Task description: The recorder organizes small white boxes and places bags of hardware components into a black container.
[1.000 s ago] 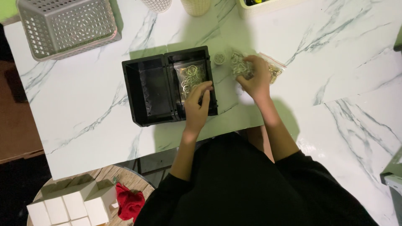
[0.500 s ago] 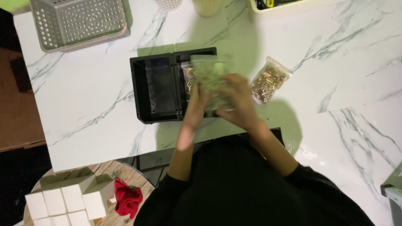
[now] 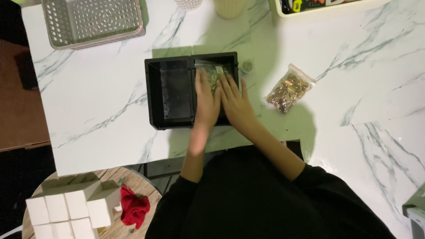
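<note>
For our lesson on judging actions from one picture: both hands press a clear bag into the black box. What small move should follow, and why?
Probably lift both palms off. The left hand and right hand lie flat on the clear plastic bag of small metal parts, which already sits inside the right compartment of the black two-compartment box. A second clear bag of brass-coloured parts waits on the white marble-patterned table.

1 head-worn view, straight down over the marble table

A two-compartment tray sits mid-desk, with a bag in its right compartment under both hands. Right of the tray lies another bag; a basket stands behind-left.
</note>
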